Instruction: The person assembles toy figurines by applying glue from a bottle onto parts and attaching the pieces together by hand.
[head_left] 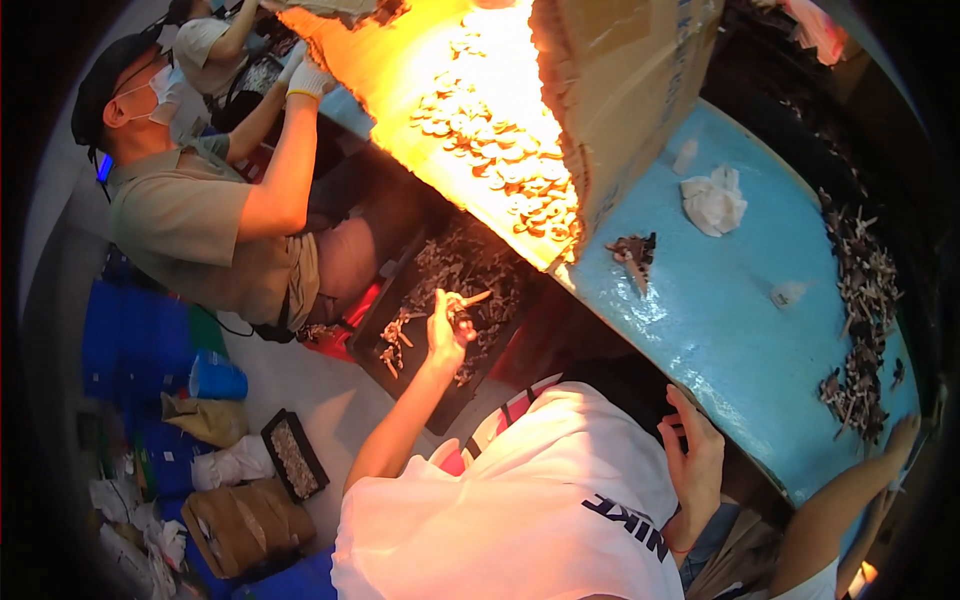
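Observation:
My left hand [450,330] is closed on several small brown, elongated pieces, their ends sticking out past the fingers. It is above a dark tray [440,405] that holds many similar pieces [490,265]; their exact kind is too small to make out. My right hand [693,455] rests at the edge of the blue tabletop [720,330], fingers apart and slightly bent, with nothing visible in it. A small pile of brown pieces [635,262] lies on that tabletop, beside a crumpled white tissue [714,202].
A brightly lit cardboard box [625,110] holds many round pieces [500,150]. A masked, gloved co-worker [200,200] sits left; another person's arm [850,500] reaches in at right. More brown pieces [862,300] line the far table edge. Bags and a small black tray [295,455] lie lower left.

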